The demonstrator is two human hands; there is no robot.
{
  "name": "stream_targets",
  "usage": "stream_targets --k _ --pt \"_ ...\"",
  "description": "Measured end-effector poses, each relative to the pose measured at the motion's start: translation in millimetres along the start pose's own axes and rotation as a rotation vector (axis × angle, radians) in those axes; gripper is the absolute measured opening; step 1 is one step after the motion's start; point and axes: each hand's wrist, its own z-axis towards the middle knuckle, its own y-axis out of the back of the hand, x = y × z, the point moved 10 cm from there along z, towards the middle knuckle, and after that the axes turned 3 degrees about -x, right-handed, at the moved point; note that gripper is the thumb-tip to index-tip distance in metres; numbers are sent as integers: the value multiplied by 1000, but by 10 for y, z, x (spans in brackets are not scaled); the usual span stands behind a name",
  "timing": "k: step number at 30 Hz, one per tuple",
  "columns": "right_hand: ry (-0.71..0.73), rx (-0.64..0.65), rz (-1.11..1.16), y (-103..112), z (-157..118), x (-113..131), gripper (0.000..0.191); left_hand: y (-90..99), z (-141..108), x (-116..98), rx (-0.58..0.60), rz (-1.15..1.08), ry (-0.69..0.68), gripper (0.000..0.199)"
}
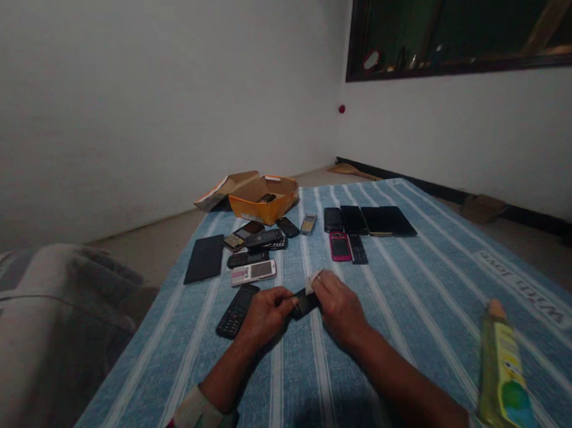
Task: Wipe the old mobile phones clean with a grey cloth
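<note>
A small dark phone (304,305) lies on the blue striped cloth (299,383), between my two hands. My left hand (269,313) pinches its left end with closed fingers. Against its upper right side my right hand (335,302) presses a white cloth or tissue (313,282), fingers closed round it. Just left of my left hand is a black keypad phone (237,311). Beyond it sit a white and pink phone (253,273) and several dark phones, some overlapping.
An open orange box (262,206) stands at the back left, near a black tablet (204,259). Several dark devices and a pink phone (340,246) lie at the back right. A yellow-green bottle (511,383) lies at the right.
</note>
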Motion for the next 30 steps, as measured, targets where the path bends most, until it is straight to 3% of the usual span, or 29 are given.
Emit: stream_targets --k 3,8,14,19,24,30 --pt "93 -11 -69 -91 -71 167 26 -6 4 19 2 14 1 22" --pt "107 33 -140 -187 -203 199 34 -21 8 9 32 131 -9 25" --pt "96 62 -235 -159 -400 242 37 -16 28 15 37 226 -21 28" --pt "101 100 -166 -59 -581 262 37 -11 25 18 34 276 -35 27" --pt "88 36 -30 51 -366 254 34 -12 7 -16 38 317 -61 28" --pt "124 48 -34 -204 -177 344 30 -23 -16 -47 37 362 -90 28"
